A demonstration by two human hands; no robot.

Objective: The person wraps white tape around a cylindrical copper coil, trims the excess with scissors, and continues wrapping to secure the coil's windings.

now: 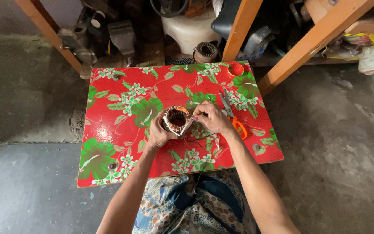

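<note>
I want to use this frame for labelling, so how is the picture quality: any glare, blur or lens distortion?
Head view: soft, even light with sharp focus on the left hand, right hand and the motor winding they hold; bright glare patches on the glossy red floral table, strongest near its left edge; wide-angle bending toward the frame edges, seen in the splayed orange wooden beams; the shelf clutter behind sits in shadow.

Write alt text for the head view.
Both hands hold a ring-shaped motor stator wound with copper wire over a small red floral table: left hand grips its side, right hand pinches at its rim. Orange-handled scissors lie beside the right hand.
</note>
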